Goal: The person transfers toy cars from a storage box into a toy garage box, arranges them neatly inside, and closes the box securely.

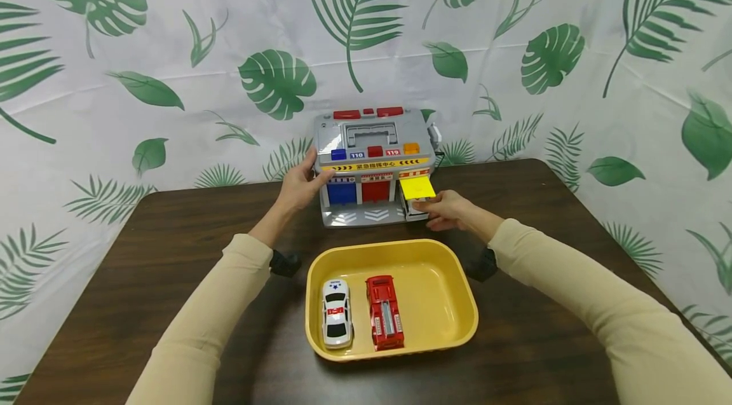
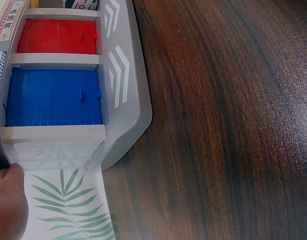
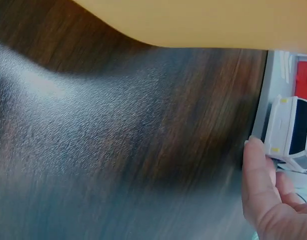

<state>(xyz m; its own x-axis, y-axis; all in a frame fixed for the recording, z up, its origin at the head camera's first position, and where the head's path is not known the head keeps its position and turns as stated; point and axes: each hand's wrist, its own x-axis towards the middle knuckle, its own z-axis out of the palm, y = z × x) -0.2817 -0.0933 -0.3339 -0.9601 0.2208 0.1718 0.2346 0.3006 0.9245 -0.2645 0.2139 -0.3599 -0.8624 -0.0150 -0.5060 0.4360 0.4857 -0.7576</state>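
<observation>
A grey toy emergency station point(image 1: 374, 166) stands at the back of the table, its blue door point(image 1: 342, 193) and red door point(image 1: 375, 191) down. My left hand point(image 1: 300, 182) holds its left side, thumb across the front corner and fingers along the side. At the right bay the yellow door point(image 1: 417, 188) is raised. Under it a white toy van point(image 3: 282, 125) sits partly out on the ramp. My right hand point(image 1: 448, 210) holds the van near its front corner, a finger point(image 3: 257, 167) reaching along it. The van's rear is hidden inside the bay.
Nearer me is a yellow tray point(image 1: 440, 344) holding a white toy police car point(image 1: 336, 313) and a red toy fire truck point(image 1: 384, 313). A white leaf-print cloth point(image 1: 229, 30) hangs close behind the station. The dark wooden table point(image 1: 257, 329) extends to both sides.
</observation>
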